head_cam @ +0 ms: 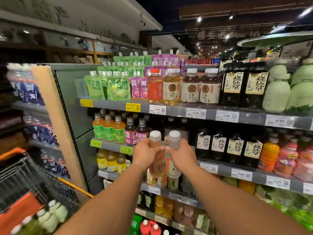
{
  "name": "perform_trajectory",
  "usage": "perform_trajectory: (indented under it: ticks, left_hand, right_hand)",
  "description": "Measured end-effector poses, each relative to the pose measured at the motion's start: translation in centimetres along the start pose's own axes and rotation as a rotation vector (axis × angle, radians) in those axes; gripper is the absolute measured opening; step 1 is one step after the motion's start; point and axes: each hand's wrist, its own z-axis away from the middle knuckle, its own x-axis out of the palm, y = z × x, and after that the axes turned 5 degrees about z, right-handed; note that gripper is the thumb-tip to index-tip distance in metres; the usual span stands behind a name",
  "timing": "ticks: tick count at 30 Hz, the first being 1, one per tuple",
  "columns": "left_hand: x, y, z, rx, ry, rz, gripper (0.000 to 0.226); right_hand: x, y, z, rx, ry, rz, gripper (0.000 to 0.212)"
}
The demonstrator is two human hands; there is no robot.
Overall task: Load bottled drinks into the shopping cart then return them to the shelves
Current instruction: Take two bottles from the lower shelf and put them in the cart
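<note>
— Amber plastic on one side, cloudy pale plastic on the other: two bottles up at chest height, right in front of the shelves (169,112). Left hand (145,154) wrapped round the neck and shoulder of the amber bottle (156,158), fingers curled tight on it.

— Right hand (180,156) clamped the same way on the pale bottle (173,160). Both standing upright, long axis vertical, white ribbed caps on top, bodies hanging below the fists. Knuckles touching or nearly so between the two bottles.

— Key relation now?

— Dark open slot on the second shelf, straight ahead and just behind the caps, between the pink-labelled bottles and the black-labelled ones. Both hands about equally near it; left slightly closer to that gap's left edge. Shopping cart (33,175) down at lower left, orange rim, grey wire mesh, several pale white-capped bottles inside, well apart from the hands.

— Loading or returning?

— Hard to call from a single look.

— Handling?

— Smooth rounded shoulders, glossy paper-look labels with a red band, rigid-looking clear walls. Probably slippery at the neck, so worth a firm grip going either way.
</note>
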Motion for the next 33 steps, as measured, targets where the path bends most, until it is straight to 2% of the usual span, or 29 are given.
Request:
perform_trajectory:
  ticks: [3,7,13,20,28,33]
  left_hand:
    - [-3.6,-1.3,2.0,-0.06,0.049,-0.003,0.03]
    - [-9.9,-3.6,3.8,-0.105,0.122,-0.057,0.029]
    - [-20.8,-8.8,6.2,-0.199,0.327,-0.139,0.033]
    - [-32.6,-15.1,7.6,-0.322,0.503,-0.128,0.018]
    - [-39.4,-21.6,7.8,-0.418,0.618,-0.114,0.023]
    - [-42.3,-26.3,6.3,-0.505,0.7,-0.076,0.036]
  right_hand:
    - [2.5,-1.7,1.5,-0.048,-0.06,0.028,0.049]
    - [7.8,-5.3,3.9,-0.12,-0.18,0.012,0.039]
    - [17.6,-11.9,7.5,-0.278,-0.365,-0.022,0.039]
    - [28.8,-19.7,10.9,-0.394,-0.54,-0.033,0.043]
    - [38.3,-24.0,12.2,-0.486,-0.694,-0.075,0.028]
    - [45.7,-25.7,11.2,-0.491,-0.801,-0.029,0.032]
